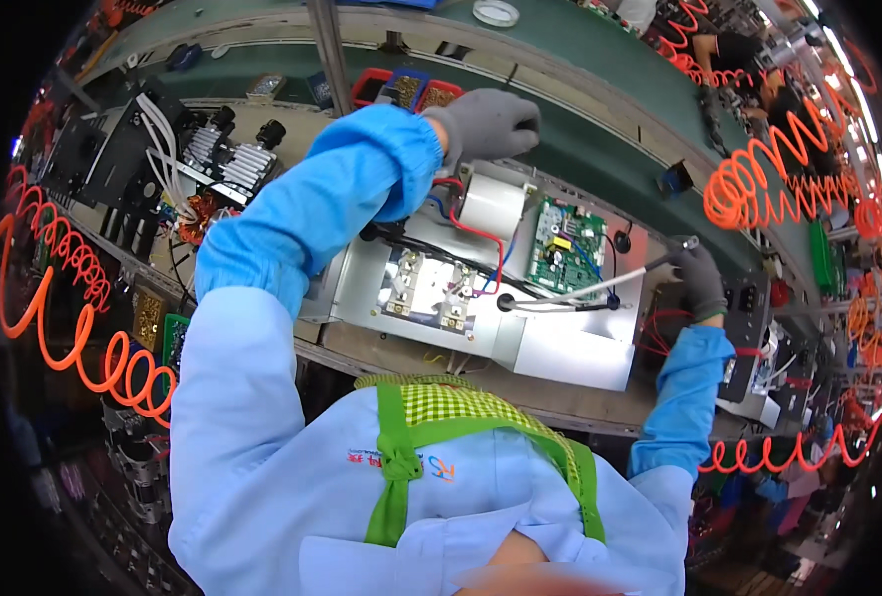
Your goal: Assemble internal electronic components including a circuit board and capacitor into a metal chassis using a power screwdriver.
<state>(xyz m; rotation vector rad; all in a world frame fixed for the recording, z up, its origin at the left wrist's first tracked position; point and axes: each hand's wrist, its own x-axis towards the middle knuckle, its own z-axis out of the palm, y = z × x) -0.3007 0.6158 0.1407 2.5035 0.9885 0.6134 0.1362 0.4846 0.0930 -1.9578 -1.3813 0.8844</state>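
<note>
A silver metal chassis point(572, 359) lies across the bench in front of me. It carries a green circuit board point(568, 243), a white cylinder point(492, 211) and a bright plate with terminals point(427, 297). My right hand point(700, 282), in a dark grey glove, is closed on the end of a white cable point(628, 279) at the chassis's right side; the cable runs from a black grommet point(506, 302). Beyond the white cylinder, near the small parts bins, my gloved left hand point(489, 126) has its fingers curled in. What those fingers hold, if anything, is hidden.
Red and blue bins point(437, 95) of small metal parts stand behind my left hand, beside a metal post point(329, 58). A black unit with heatsinks point(224, 154) sits to the left. Orange coiled hoses point(759, 186) hang on both sides. Another black unit point(745, 333) is at right.
</note>
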